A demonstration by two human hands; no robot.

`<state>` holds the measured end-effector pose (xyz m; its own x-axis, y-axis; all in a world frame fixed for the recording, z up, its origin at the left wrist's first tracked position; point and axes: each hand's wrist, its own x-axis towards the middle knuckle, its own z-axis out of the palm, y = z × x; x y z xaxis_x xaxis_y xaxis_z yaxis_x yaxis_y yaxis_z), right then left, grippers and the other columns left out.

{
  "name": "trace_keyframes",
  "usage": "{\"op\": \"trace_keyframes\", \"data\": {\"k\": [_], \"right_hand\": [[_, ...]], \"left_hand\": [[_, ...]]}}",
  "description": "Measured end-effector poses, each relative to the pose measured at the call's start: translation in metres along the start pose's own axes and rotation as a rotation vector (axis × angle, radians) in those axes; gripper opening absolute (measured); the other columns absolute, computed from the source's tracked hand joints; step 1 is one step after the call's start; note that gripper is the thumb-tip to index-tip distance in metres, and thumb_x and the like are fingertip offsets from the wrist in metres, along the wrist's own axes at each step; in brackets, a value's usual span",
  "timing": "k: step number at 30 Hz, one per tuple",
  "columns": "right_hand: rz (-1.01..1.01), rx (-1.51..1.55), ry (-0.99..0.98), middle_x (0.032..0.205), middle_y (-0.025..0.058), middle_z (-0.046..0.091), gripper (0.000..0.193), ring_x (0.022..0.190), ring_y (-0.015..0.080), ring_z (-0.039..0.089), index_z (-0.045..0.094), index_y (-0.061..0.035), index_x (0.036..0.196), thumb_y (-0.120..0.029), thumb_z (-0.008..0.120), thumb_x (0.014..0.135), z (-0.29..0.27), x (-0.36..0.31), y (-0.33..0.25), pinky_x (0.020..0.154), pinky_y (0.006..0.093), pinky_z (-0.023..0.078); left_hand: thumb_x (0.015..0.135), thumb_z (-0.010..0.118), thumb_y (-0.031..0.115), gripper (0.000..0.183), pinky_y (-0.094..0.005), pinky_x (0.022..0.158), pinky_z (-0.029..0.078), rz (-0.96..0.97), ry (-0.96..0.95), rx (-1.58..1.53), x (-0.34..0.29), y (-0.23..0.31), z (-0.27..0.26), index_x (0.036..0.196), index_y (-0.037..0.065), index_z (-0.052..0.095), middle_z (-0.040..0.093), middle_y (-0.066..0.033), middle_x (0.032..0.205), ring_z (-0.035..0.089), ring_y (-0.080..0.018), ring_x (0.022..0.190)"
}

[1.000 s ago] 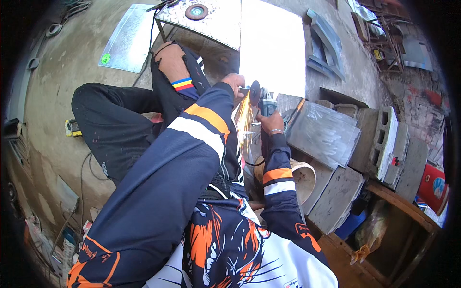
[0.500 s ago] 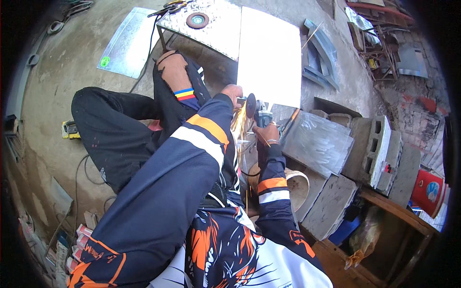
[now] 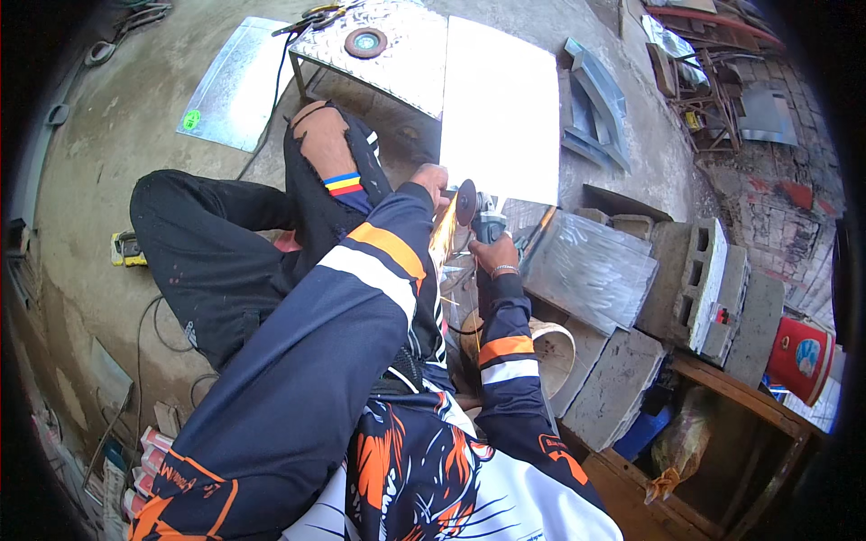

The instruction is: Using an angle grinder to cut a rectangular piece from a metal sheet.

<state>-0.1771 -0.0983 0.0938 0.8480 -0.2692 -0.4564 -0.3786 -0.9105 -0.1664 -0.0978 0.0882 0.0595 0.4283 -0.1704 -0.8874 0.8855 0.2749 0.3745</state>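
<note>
One angle grinder (image 3: 480, 219) is in use at the centre of the scene, its single dark disc (image 3: 466, 202) standing on edge against the near edge of a bright metal sheet (image 3: 501, 108). A fan of orange sparks (image 3: 444, 236) runs from the disc toward the person.

The right hand (image 3: 493, 254) is closed around the grinder's body from the near side. The left hand (image 3: 433, 178) lies at the sheet's near-left corner, just beside the disc; its fingers are bent, but what they grip cannot be told — the sleeve hides most of them.

Metal sheets counted: three — the bright one being worked, one patterned plate (image 3: 397, 54) on a frame to its far left, one flat sheet (image 3: 236, 86) on the floor further left. One spare round disc (image 3: 365, 42) lies on the patterned plate.

Right of the grinder: one dull metal slab (image 3: 591, 266), then hollow concrete blocks (image 3: 713, 279), at least two. One red bucket (image 3: 801, 347) stands at the far right edge. One pale round bucket rim (image 3: 552, 347) sits near the right forearm. One yellow tool (image 3: 126, 250) lies on the floor at left.
</note>
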Motion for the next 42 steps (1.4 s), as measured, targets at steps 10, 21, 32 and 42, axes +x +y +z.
{"op": "trace_keyframes", "data": {"k": [10,21,32,42], "right_hand": [[-0.034,-0.028,-0.015,0.094,0.0295,0.06,0.064,0.09,0.0385,0.06,0.056,0.0107,0.094,-0.04,0.07,0.057,0.0,-0.002,-0.006,0.08,0.0392,0.048],[-0.017,-0.025,-0.034,0.093,0.0304,0.06,0.063,0.088,0.0388,0.061,0.058,0.0126,0.091,-0.039,0.071,0.055,-0.002,-0.003,-0.008,0.078,0.0393,0.049],[-0.002,-0.027,-0.048,0.093,0.0304,0.06,0.065,0.089,0.0388,0.061,0.057,0.012,0.091,-0.041,0.071,0.056,-0.002,0.003,0.004,0.079,0.0392,0.048],[-0.029,-0.023,-0.063,0.094,0.0301,0.06,0.066,0.09,0.0385,0.06,0.057,0.0117,0.091,-0.042,0.071,0.056,-0.001,0.001,-0.018,0.079,0.0393,0.048]], "left_hand": [[0.078,0.044,-0.009,0.044,-0.052,0.058,0.049,-0.022,-0.074,0.056,-0.009,0.007,-0.009,0.112,0.017,0.049,0.059,-0.0013,0.105,0.063,-0.0134,0.092],[0.068,0.049,-0.02,0.048,-0.0445,0.057,0.053,0.724,-0.126,1.094,0.033,-0.021,-0.022,0.104,0.011,0.053,0.057,-0.0007,0.096,0.062,-0.0158,0.085],[0.084,0.039,0.005,0.025,-0.059,0.065,0.04,0.055,-0.098,0.065,-0.018,0.002,0.005,0.101,0.015,0.053,0.055,-0.0027,0.101,0.062,-0.015,0.092],[0.053,0.05,-0.028,0.054,-0.0343,0.054,0.051,0.738,-0.173,0.778,0.038,-0.023,-0.031,0.096,0.003,0.053,0.056,-0.0067,0.096,0.062,-0.0184,0.093]]}}
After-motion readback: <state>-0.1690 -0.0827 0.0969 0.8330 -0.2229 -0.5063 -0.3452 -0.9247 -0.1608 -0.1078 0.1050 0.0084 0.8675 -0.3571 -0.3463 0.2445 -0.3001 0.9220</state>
